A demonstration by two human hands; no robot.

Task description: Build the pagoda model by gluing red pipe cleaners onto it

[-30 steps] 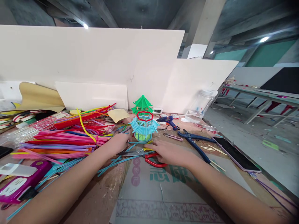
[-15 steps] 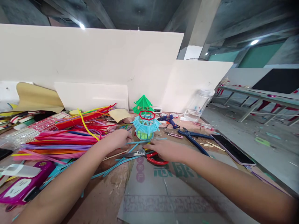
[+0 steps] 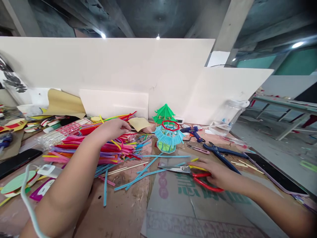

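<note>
My right hand [image 3: 214, 172] grips the red handles of a pair of scissors [image 3: 182, 169], whose blades point left. Short yellow stems [image 3: 198, 168] lie at its fingertips; whether they are pinched too, I cannot make out. My left hand [image 3: 114, 129] hovers over a pile of coloured pipe cleaners [image 3: 84, 145], fingers slightly bent and holding nothing I can see. Beyond the scissors stands a small pavilion model with a green roof [image 3: 165, 112], a red ring [image 3: 170, 125] and a light-blue fringed skirt [image 3: 169, 134]. Loose blue stems [image 3: 141, 180] lie left of the scissors.
Blue pliers [image 3: 220, 153], a pink craft knife [image 3: 198, 149] and a glue gun [image 3: 194, 133] lie on the right. A phone [image 3: 274, 172] rests at the table's right edge near a clear jar [image 3: 231, 114]. Another phone [image 3: 19, 162] lies left. White boards [image 3: 111, 72] stand behind.
My left hand has moved up and left from near the blue stems to above the pipe cleaner pile. My right hand has shifted right, and the scissors moved with it. The view has turned left.
</note>
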